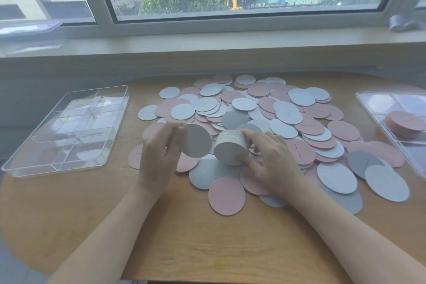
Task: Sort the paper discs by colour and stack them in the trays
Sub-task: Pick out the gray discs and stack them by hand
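Note:
A wide heap of pink and pale grey-white paper discs (253, 108) covers the middle of the wooden table (184, 237). My left hand (159, 157) pinches one white disc (197, 140), tilted up just above the heap. My right hand (272, 161) grips a thick stack of white discs (230, 148), turned on its side beside that single disc. A clear divided tray (66, 129) lies at the left with nothing in its compartments. A second clear tray (391, 108) at the right edge holds a stack of pink discs (404, 123).
A window sill (207, 41) and a low wall run behind the table. The table's front edge curves close to my forearms. Bare wood shows in front of the heap and between the heap and the left tray.

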### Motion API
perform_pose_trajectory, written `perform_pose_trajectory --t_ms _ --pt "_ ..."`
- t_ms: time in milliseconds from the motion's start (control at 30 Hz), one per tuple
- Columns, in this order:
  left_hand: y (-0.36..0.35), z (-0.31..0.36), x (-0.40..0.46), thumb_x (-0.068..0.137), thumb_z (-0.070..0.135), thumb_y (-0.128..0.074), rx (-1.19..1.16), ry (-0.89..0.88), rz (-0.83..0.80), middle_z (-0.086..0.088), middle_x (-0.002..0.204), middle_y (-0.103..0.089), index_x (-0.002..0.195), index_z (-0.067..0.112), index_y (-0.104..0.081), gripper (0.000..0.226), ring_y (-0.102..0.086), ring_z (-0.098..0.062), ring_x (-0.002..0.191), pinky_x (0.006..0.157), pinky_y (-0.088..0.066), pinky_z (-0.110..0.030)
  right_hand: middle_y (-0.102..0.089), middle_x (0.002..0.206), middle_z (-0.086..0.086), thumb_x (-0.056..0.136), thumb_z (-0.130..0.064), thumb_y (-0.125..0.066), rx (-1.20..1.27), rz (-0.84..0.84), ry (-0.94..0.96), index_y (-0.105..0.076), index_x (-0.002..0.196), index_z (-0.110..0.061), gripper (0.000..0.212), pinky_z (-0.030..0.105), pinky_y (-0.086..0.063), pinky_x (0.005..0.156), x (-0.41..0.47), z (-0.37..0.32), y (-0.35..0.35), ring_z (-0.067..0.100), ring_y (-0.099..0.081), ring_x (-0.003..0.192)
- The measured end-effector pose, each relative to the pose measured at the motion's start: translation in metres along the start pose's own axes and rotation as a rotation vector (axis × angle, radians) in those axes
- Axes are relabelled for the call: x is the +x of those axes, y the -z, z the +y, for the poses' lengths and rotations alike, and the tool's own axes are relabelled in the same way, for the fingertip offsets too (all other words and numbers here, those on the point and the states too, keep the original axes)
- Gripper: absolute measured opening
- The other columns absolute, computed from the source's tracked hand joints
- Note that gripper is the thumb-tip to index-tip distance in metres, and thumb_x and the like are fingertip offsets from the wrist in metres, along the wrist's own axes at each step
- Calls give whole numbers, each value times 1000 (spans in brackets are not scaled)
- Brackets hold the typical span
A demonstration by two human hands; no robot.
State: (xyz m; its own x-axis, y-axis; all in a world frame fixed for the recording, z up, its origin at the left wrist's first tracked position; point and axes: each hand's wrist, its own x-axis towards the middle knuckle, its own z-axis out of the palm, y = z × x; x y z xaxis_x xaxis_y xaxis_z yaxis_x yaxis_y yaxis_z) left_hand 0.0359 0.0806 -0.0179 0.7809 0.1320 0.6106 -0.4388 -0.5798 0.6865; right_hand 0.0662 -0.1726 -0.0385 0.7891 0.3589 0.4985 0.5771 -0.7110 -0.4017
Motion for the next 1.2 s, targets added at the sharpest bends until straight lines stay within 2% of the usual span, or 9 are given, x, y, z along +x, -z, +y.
perform_pose_trajectory --t_ms 133,200,367,500,633,733,800,900,1200 --pt "-7 3 -4 100 37 -50 -3 -54 -90 15 65 -59 99 25 -66 20 -49 -10 52 50 -40 -27 -63 100 -8 88 -52 -53 7 -6 -2 -56 132 -19 55 32 -33 86 0 0 0 15 -53 88" --pt "-12 4 -5 99 38 -52 15 -92 -143 26 66 -60 99 23 -63 18 -49 -5 49 51 -40 -20 -62 99 -9 88 -54 -54 22 0 6 -57 132 -19 56 29 -32 86 0 0 0 13 -52 88" --pt "-20 8 -8 95 39 -60 63 -141 -220 27 74 -59 94 21 -59 19 -57 -4 53 56 -41 -14 -62 96 -6 86 -60 -54 52 13 32 -58 132 -16 64 24 -30 84 1 -2 0 11 -50 88" --pt "-27 12 -9 96 33 -62 9 -200 -255 11 90 -54 89 10 -57 25 -63 -7 56 53 -47 -22 -63 98 -6 87 -58 -54 7 28 77 -57 133 -13 64 23 -27 83 0 -3 -1 11 -49 88" --pt "-27 10 -10 93 40 -64 -9 -85 -257 11 87 -52 92 21 -51 23 -61 -13 60 56 -42 -19 -63 97 -6 90 -55 -53 -55 34 98 -57 133 -14 59 28 -33 84 -1 -5 -2 15 -53 88" --pt "-25 6 -8 94 44 -58 174 -55 -138 12 82 -54 97 23 -52 22 -55 -12 68 60 -40 -18 -64 100 -6 91 -50 -54 -70 37 82 -57 133 -15 55 31 -34 84 -1 -6 -3 18 -56 91" --pt "-21 -7 -3 93 34 -63 375 -50 -54 7 88 -55 101 19 -56 19 -54 -15 77 66 -44 -27 -64 101 -6 92 -49 -53 -61 29 70 -56 134 -15 54 29 -33 84 -1 -5 -2 17 -55 91" --pt "-14 -27 2 87 32 -70 650 65 -109 -2 106 -56 108 16 -63 27 -54 -27 98 79 -43 -37 -64 103 -7 92 -50 -53 -36 14 57 -55 134 -16 54 27 -31 85 -2 -4 -1 14 -54 92" --pt "-10 -31 9 90 46 -64 690 183 -171 0 112 -62 115 20 -67 36 -53 -26 111 90 -43 -39 -64 102 -6 91 -49 -54 -7 2 40 -55 134 -17 54 29 -34 86 -1 -2 -2 14 -53 95"
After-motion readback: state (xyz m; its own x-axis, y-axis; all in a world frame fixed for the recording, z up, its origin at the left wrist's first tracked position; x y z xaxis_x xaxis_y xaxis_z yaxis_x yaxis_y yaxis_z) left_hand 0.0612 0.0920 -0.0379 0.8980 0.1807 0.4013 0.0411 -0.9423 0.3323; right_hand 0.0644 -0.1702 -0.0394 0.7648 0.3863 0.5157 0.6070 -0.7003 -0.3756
